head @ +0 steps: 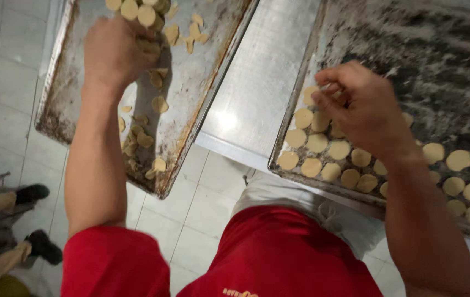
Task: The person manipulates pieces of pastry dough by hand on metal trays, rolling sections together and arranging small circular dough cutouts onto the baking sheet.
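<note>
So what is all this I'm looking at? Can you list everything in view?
worn metal baking tray: one, grey with rusty edges, at left
scattered pale dough discs: many, beige, loose on the left tray
dark floured baking tray: one, blackened, at right
neat pale dough discs: many, beige, in rows along the right tray's near edge
steel table top: one, shiny grey, between the trays
tiled floor: white, below
another person's legs in black shoes: two, lower left
red shirt: one, bottom centre
left hand: in the pile of discs on the left tray
right hand: fingers pinched over the rows on the right tray
</note>
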